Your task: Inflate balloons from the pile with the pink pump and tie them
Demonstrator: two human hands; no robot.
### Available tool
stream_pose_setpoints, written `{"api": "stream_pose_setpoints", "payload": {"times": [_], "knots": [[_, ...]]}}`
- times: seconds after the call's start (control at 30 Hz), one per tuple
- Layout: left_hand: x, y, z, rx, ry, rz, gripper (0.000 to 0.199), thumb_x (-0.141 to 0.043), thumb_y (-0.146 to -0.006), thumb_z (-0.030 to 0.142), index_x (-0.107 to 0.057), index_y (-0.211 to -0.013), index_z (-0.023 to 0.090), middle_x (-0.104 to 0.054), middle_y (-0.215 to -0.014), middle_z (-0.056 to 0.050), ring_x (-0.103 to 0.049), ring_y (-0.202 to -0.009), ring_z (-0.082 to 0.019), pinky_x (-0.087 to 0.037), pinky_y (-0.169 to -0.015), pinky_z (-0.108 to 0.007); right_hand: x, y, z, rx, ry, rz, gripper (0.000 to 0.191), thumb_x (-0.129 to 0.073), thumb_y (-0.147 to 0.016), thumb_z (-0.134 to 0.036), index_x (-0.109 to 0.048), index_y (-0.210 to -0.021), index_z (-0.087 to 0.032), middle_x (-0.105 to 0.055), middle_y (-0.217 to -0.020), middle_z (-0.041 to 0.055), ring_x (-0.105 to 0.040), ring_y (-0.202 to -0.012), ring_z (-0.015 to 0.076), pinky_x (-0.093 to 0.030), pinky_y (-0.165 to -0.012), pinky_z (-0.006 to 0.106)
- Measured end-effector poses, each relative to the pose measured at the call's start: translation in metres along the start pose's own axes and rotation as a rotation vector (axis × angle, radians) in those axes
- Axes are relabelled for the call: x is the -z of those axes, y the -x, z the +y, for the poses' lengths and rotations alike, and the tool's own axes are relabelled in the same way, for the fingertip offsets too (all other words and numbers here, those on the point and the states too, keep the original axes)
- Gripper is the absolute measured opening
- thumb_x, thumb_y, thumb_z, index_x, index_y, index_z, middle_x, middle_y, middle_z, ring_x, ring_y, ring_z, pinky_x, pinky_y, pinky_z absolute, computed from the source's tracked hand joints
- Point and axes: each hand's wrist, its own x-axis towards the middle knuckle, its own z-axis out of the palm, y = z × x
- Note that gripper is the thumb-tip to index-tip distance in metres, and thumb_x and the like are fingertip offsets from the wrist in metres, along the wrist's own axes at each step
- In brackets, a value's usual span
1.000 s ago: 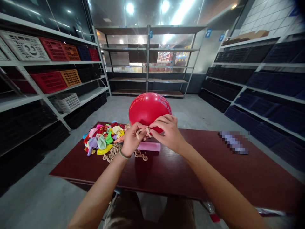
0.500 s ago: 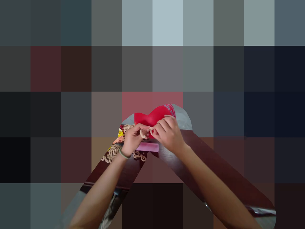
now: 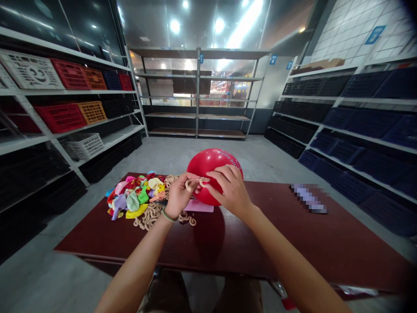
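Observation:
My left hand (image 3: 180, 193) is closed in a pinch on a short, curled beige cord (image 3: 203, 180), one end of which curls out over the fingers. Reaching in from the right, my right hand (image 3: 230, 187) has its thumb and fingertips at the other side of the same cord, close to the left fingertips. Just behind both hands is an inflated red balloon (image 3: 203, 161) with pale lettering; its neck is hidden by the fingers. A pink tube-like thing (image 3: 203, 206) lies on the table under the balloon.
On the dark red table (image 3: 130, 241) lie a heap of limp coloured balloons (image 3: 132, 199) and a pile of curled beige cords (image 3: 150, 216), both to the left. A blurred-out flat object (image 3: 309, 198) lies at the right. Shelves with crates (image 3: 61, 116) stand around.
Both hands have shifted slightly left, still close together at the cord. The right fingers were curled tightly before and are now straighter. The cord's loop has turned between the fingertips.

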Motion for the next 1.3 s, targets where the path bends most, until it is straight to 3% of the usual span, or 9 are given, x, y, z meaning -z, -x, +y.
{"api": "stream_pose_setpoints", "payload": {"times": [0.2,0.47,0.7,0.77,0.83,0.93,1.03,1.13,1.3], "knots": [[0.005,0.000,0.001,-0.054,-0.078,-0.030,0.024,-0.060,-0.091,0.041,-0.063,-0.089,0.017,-0.067,-0.071,-0.001,-0.061,-0.059,-0.012,-0.050,-0.057,-0.022,-0.006,-0.007,-0.001,0.049,0.090,-0.007,0.016,-0.053,-0.096,-0.027,-0.066,-0.087,-0.022,-0.066,-0.095,0.0039,-0.050,-0.095,0.0215,-0.040,-0.092,0.039],[0.010,-0.004,-0.002,-0.125,-0.315,0.039,0.022,-0.055,-0.095,0.038,-0.062,-0.090,0.018,-0.067,-0.073,0.000,-0.062,-0.064,-0.012,-0.048,-0.064,-0.023,-0.015,0.001,0.006,0.066,0.169,-0.065,0.021,-0.047,-0.098,-0.024,-0.066,-0.093,-0.017,-0.065,-0.097,0.0086,-0.050,-0.097,0.0236,-0.043,-0.093,0.040],[0.009,-0.010,-0.015,-0.138,-0.314,0.034,0.023,-0.053,-0.095,0.039,-0.061,-0.089,0.019,-0.066,-0.071,0.001,-0.062,-0.063,-0.012,-0.047,-0.064,-0.023,-0.024,0.010,0.010,-0.038,0.075,-0.034,0.021,-0.046,-0.098,-0.021,-0.066,-0.097,-0.019,-0.065,-0.100,0.0093,-0.053,-0.103,0.0237,-0.044,-0.100,0.041],[0.009,-0.015,-0.017,-0.149,-0.280,0.033,0.022,-0.054,-0.095,0.039,-0.061,-0.091,0.019,-0.067,-0.074,0.000,-0.062,-0.066,-0.013,-0.047,-0.067,-0.024,-0.028,0.005,0.014,-0.061,-0.037,-0.011,0.020,-0.046,-0.098,-0.022,-0.066,-0.100,-0.021,-0.064,-0.102,0.0081,-0.054,-0.108,0.0230,-0.041,-0.106,0.044],[0.010,-0.020,-0.019,-0.157,-0.232,0.012,0.021,-0.055,-0.094,0.039,-0.060,-0.093,0.018,-0.067,-0.076,-0.001,-0.063,-0.068,-0.013,-0.048,-0.069,-0.024,-0.034,0.002,0.022,-0.141,-0.197,0.039,0.021,-0.054,-0.095,-0.029,-0.063,-0.113,-0.025,-0.061,-0.118,0.0079,-0.051,-0.120,0.0237,-0.037,-0.112,0.048],[0.012,-0.025,-0.025,-0.148,-0.169,-0.016,0.021,-0.057,-0.093,0.039,-0.060,-0.093,0.019,-0.067,-0.076,-0.001,-0.063,-0.070,-0.014,-0.048,-0.069,-0.024,-0.049,0.005,0.038,-0.473,-0.456,0.169,0.069,-0.071,-0.081,-0.045,-0.042,-0.143,-0.033,-0.035,-0.152,0.0091,-0.031,-0.143,0.0294,-0.029,-0.116,0.058],[0.013,-0.027,-0.036,-0.124,-0.157,-0.030,0.020,-0.056,-0.093,0.039,-0.061,-0.091,0.019,-0.067,-0.078,-0.002,-0.063,-0.071,-0.014,-0.049,-0.069,-0.025,-0.065,0.015,0.049,-0.808,-0.866,0.243,0.105,-0.076,-0.072,-0.050,-0.010,-0.154,-0.046,-0.013,-0.164,0.0050,-0.023,-0.148,0.0307,-0.033,-0.112,0.061],[0.009,-0.026,-0.045,-0.086,-0.162,-0.090,0.021,-0.054,-0.093,0.038,-0.061,-0.090,0.019,-0.067,-0.079,-0.003,-0.062,-0.070,-0.014,-0.049,-0.068,-0.025,-0.069,0.020,0.047,-0.854,-1.270,0.275,0.120,-0.080,-0.068,-0.045,0.007,-0.150,-0.055,-0.007,-0.166,-0.0015,-0.034,-0.145,0.0261,-0.043,-0.106,0.057],[-0.003,-0.020,-0.046,-0.033,-0.190,-0.234,0.019,-0.054,-0.092,0.036,-0.061,-0.088,0.019,-0.065,-0.074,-0.002,-0.060,-0.066,-0.013,-0.047,-0.064,-0.023,-0.055,0.010,0.030,-0.850,-1.486,0.405,0.124,-0.084,-0.065,-0.034,0.003,-0.150,-0.055,-0.018,-0.164,-0.0028,-0.038,-0.142,0.0219,-0.046,-0.105,0.054]]}}
